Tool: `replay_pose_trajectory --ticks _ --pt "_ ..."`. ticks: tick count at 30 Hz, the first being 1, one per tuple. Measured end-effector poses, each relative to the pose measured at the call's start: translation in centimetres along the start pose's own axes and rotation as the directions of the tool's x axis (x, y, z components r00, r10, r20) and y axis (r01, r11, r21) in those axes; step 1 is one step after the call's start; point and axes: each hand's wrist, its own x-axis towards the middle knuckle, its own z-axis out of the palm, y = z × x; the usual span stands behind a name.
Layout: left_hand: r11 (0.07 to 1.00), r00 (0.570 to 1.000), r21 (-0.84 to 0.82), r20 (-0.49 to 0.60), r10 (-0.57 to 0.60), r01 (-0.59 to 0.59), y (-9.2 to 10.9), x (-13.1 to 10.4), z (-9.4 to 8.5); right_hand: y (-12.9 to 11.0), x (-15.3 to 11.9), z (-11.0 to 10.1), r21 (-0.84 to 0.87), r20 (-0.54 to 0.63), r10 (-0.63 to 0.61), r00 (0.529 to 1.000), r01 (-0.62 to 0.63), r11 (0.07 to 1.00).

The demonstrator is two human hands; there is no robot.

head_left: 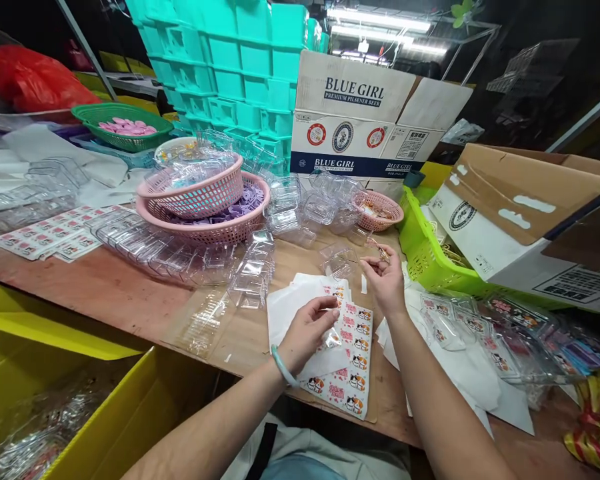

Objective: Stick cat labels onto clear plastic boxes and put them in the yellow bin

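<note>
My right hand (pixel 386 283) is raised near the small pink basket, its fingertips pinching a small gold-coloured piece (pixel 381 253) whose kind I cannot make out. My left hand (pixel 310 330), with a pale green bangle at the wrist, hovers over the sticker sheets (pixel 356 360); its fingers are curved, with a gap between thumb and forefinger. These sheets carry cartoon cats and pink lettering. A shiny clear plastic piece (pixel 333 337) lies on them, partly behind the left hand. Beyond the sheets rests a clear plastic case (pixel 341 261).
Clear plastic cases (pixel 255 270) line the table's left and middle. Pink baskets (pixel 205 230) hold purple pieces and plastic parts; a smaller pink basket (pixel 377 212) stands behind my right hand. At right are a lime-green crate (pixel 425 257) and packed cases (pixel 480 327). A yellow box (pixel 110 413) sits lower left.
</note>
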Motion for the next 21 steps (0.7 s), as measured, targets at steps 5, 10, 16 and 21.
replay_pose_trajectory --ticks 5,10,16,21 --pt "0.981 0.978 -0.071 -0.120 0.170 -0.179 2.3 2.8 -0.1 -2.6 -3.2 1.0 0.136 0.438 0.148 0.887 -0.228 0.964" --pt "0.986 0.988 -0.100 0.059 0.142 -0.136 2.6 3.7 -0.6 -2.9 -6.5 0.5 0.106 0.455 0.263 0.851 -0.345 0.933" --pt "0.956 0.960 0.094 0.051 0.274 -0.278 1.5 2.5 -1.0 -2.4 -7.2 -0.2 0.247 0.345 0.460 0.818 -0.552 0.797" --pt "0.879 0.919 0.270 0.087 0.385 -0.394 1.2 1.6 -1.3 -2.9 -7.6 -0.6 0.275 0.288 0.502 0.816 -0.573 0.772"
